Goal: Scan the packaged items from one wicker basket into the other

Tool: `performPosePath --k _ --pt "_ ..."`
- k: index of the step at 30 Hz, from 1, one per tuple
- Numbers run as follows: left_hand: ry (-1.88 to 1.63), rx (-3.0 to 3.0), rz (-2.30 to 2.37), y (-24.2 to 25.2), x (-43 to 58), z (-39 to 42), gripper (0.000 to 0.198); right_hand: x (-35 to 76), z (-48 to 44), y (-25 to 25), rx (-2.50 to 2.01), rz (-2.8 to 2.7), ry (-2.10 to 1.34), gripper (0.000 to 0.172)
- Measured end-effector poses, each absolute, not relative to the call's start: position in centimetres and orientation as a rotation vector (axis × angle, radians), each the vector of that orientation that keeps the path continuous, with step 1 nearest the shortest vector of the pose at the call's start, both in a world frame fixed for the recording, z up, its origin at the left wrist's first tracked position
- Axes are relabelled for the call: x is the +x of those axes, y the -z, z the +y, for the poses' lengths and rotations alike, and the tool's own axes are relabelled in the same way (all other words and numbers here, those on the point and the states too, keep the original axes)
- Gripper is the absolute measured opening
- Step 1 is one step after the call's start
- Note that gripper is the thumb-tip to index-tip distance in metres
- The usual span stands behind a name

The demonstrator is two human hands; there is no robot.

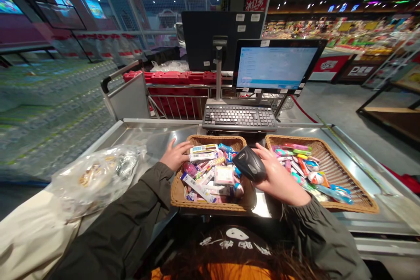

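Observation:
In the head view, my right hand (278, 176) is wrapped round a black handheld barcode scanner (249, 164), its head pointing left over the left basket. My left hand (176, 154) reaches over the left rim of that wicker basket (210, 205), fingers stretched out beside a white boxed package (203, 156). Small packaged goods fill the basket, among them a clear square pack (224, 175) with a label and a long thin carton (198, 188). To the right, a second wicker basket (357, 175) holds colourful small items (308, 170). My right hand partly covers its near left corner.
A keyboard (239, 116) and a lit monitor (275, 66) stand behind the baskets, beside a second screen's back (210, 30). On the metal counter (147, 133), a clear plastic bag (98, 175) lies at left. A trolley (179, 96) stands beyond.

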State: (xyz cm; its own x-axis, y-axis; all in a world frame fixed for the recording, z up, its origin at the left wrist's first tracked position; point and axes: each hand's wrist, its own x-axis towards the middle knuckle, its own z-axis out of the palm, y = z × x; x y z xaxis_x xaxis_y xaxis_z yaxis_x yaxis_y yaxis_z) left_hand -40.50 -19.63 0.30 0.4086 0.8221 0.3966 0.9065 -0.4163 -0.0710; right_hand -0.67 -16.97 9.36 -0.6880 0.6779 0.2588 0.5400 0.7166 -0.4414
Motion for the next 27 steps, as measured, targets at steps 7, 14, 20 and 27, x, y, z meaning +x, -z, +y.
performPosePath --k 7,14,20,27 --pt "0.286 -2.451 -1.534 -2.3 -38.1 -19.0 0.024 0.1 -17.3 -9.5 -0.936 -2.478 -0.437 0.051" --pt "0.414 -2.645 -1.27 -7.5 -29.1 -16.8 0.019 7.1 -18.0 -10.6 -1.16 -2.237 -0.258 0.062" --pt "0.411 -2.903 -1.023 -8.4 -18.5 -13.0 0.023 14.4 -19.4 -10.7 -1.398 -1.975 -0.055 0.068" --pt "0.319 -3.054 -0.827 -5.8 -7.4 -7.7 0.022 19.6 -20.7 -9.9 -1.549 -1.89 0.017 0.069"
